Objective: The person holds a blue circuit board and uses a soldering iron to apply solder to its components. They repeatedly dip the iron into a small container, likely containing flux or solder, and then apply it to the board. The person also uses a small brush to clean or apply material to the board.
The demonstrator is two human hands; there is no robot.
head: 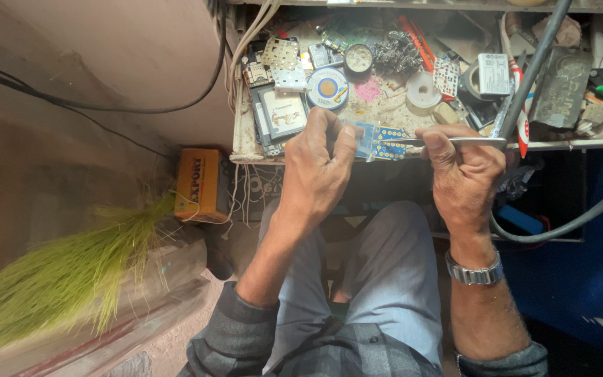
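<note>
Head view: green broom [50,279] is lying far left on the floor, orange box [199,183] standing beside it under the table [246,143]. Left hand [317,171] is pinching a small blue circuit board [378,142] at its left end, fingers closed tight on it, holding it just over the table's front edge. Right hand [463,174] is gripping metal tweezers [448,142], fingers curled shut around the handle, tips touching the board's right side. Wristwatch [474,272] is sitting on the right wrist. Solder-wick spool [327,88] is lying on the cluttered table behind the hands.
</note>
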